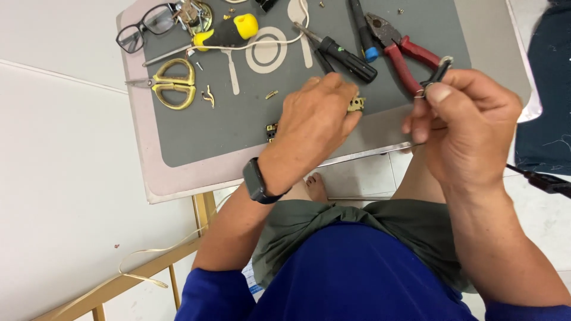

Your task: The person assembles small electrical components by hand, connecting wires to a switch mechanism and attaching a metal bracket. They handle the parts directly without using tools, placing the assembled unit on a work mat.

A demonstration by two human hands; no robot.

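**Small brass bits, both hands busy**

Fingers of my left hand pinch a brass fitting against the grey tray, steadying it. Right hand grips a small black tool near the red pliers.

Bright, even light with soft, faint shadows; the picture is sharp, with slight wide-angle stretching at the edges.

My left hand covers most of the small brass part; my right fingers hide the thin black piece's lower end.
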